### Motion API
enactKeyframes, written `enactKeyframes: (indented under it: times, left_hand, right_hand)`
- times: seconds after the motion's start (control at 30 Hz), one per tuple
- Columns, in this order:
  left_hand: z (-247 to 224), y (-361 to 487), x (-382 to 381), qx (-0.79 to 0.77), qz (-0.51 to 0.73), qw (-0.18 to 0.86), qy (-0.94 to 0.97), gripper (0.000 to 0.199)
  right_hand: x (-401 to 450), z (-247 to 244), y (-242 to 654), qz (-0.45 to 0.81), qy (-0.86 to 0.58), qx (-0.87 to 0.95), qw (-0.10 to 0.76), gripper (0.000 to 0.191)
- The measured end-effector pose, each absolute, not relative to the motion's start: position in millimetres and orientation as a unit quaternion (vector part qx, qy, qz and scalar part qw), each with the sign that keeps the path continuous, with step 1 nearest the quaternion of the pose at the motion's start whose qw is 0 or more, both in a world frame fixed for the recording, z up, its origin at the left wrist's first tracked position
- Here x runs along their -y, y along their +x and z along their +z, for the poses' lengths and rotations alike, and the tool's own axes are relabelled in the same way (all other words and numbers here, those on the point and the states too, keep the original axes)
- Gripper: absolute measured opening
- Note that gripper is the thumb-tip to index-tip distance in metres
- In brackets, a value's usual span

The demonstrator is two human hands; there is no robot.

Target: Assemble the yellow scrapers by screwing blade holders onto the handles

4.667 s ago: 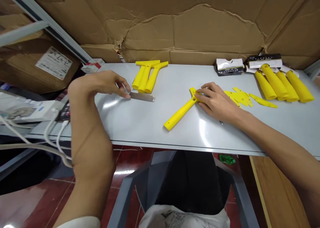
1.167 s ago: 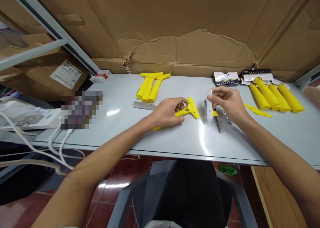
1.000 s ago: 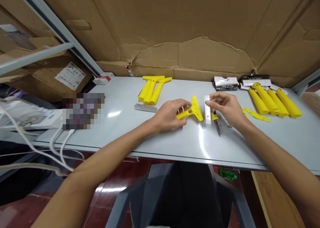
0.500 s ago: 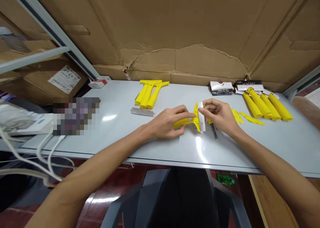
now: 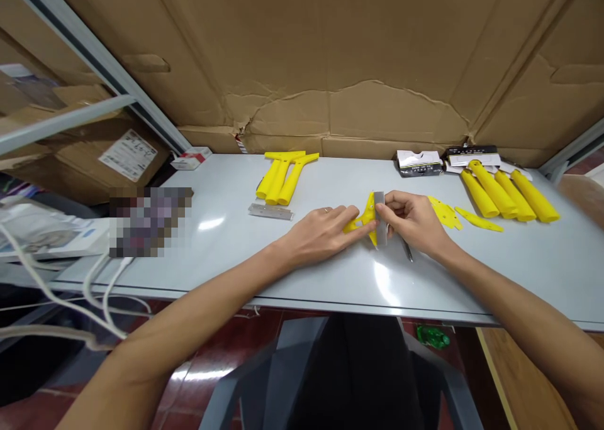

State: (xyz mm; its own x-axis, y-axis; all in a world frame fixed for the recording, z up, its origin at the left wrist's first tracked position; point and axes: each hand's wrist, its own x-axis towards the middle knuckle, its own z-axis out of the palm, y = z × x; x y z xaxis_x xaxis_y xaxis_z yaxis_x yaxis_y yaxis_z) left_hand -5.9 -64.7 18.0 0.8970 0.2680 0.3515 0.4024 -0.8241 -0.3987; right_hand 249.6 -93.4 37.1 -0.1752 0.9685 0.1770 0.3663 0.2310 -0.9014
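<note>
My left hand [image 5: 321,232] is closed around the handle of a yellow plastic scraper [image 5: 370,211], its index finger stretched along the head. At the head's right edge lies a flat metal blade [image 5: 381,219]. My right hand [image 5: 409,216] pinches this blade between thumb and fingers. From under the right hand pokes the dark tip of a thin tool [image 5: 406,251], the rest of it covered. Yellow flat plates [image 5: 443,212] and a curved yellow strip [image 5: 479,220] lie just right of that hand.
Yellow scraper handles [image 5: 283,177] stand grouped at back left, with spare metal blades [image 5: 270,212] in front. More yellow handles [image 5: 509,191] lie at right near small boxes [image 5: 419,163]. A cardboard sheet [image 5: 302,59] walls the back. White cables [image 5: 101,292] hang at left.
My left hand has shifted forward along the scraper, its index finger now reaching across the head toward the blade. The blade has tilted and looks greyer. The view has moved slightly.
</note>
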Motion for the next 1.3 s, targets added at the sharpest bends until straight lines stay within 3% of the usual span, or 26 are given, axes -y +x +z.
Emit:
enactKeyframes:
  times: [0.2, 0.33, 0.67, 1.0, 1.13, 1.3]
  left_hand:
    - [19, 1, 70, 0.205, -0.149, 0.249, -0.935, 0.068]
    - [15, 1, 70, 0.207, -0.196, 0.232, -0.930, 0.073]
    - [8, -2, 65, 0.255, -0.245, 0.195, -0.915, 0.086]
    - [5, -3, 61, 0.268, -0.228, 0.152, -0.924, 0.091]
    - [13, -4, 59, 0.298, -0.151, 0.150, -0.931, 0.075]
    - [25, -3, 55, 0.304, -0.042, 0.131, -0.943, 0.066]
  right_hand:
    - [88, 35, 253, 0.425, -0.483, 0.635, 0.428, 0.048]
    - [89, 38, 252, 0.452, -0.472, 0.616, 0.441, 0.044]
    - [88, 40, 256, 0.519, -0.435, 0.621, 0.394, 0.045]
    - [87, 30, 255, 0.502, -0.438, 0.628, 0.401, 0.041]
    - [80, 30, 260, 0.417, -0.479, 0.618, 0.463, 0.048]
    - [69, 35, 275, 0.291, -0.520, 0.596, 0.538, 0.029]
